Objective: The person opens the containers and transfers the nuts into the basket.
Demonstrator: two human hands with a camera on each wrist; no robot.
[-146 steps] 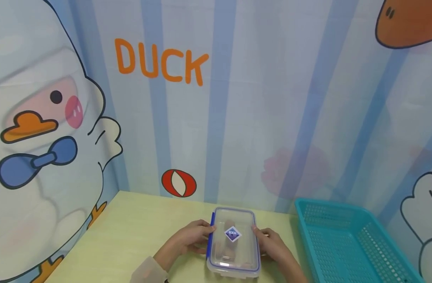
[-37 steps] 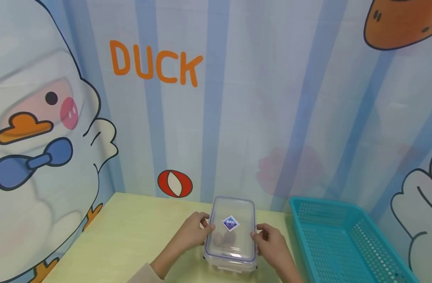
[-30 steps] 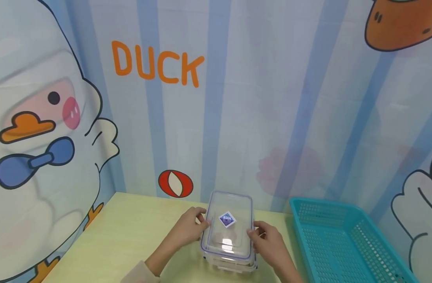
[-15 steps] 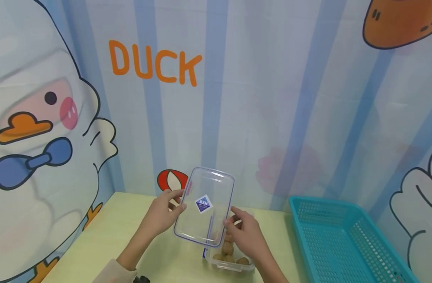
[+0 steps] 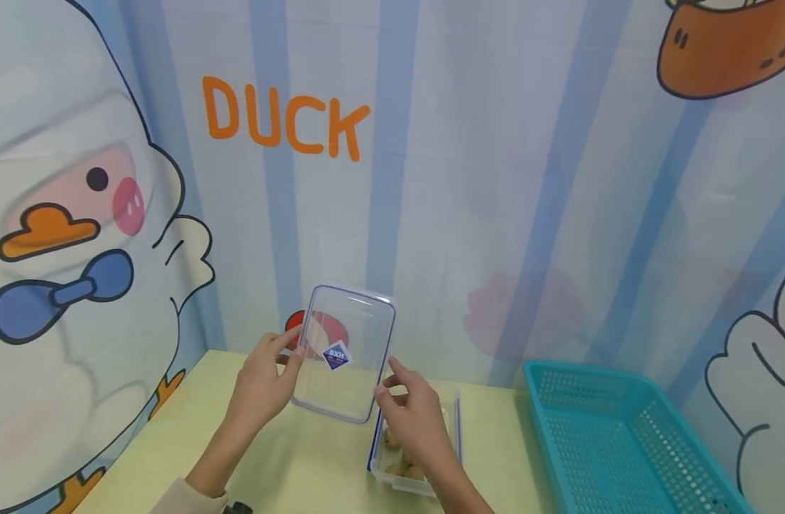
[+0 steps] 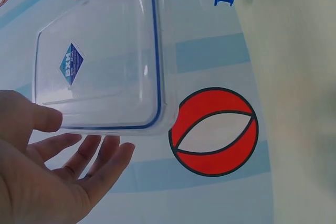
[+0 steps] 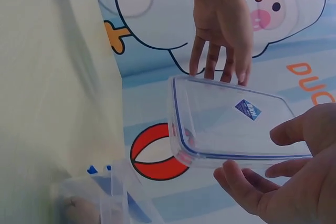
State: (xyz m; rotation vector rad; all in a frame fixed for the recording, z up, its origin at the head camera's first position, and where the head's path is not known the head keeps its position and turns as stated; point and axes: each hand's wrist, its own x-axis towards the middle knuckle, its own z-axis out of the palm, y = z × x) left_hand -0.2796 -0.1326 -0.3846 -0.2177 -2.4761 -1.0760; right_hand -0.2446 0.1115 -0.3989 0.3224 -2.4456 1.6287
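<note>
Container lid [image 5: 363, 325]: clear, blue-edged, BXH sticker [image 5: 337, 355], raised and tilted over the worktop [image 5: 315, 464]
Left hand [image 5: 260, 382]: fingers and thumb pinching the lid's left edge
Right hand [image 5: 414, 414]: fingers and thumb pinching its right edge
Plastic container [image 5: 402, 484]: uncovered, round brown items [image 5: 413, 472] inside
Turquoise basket [image 5: 611, 450]: right of the container

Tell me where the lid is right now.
In the head view, the lid is just left of center, held between the left hand and right hand, to the left of the open box.
</note>
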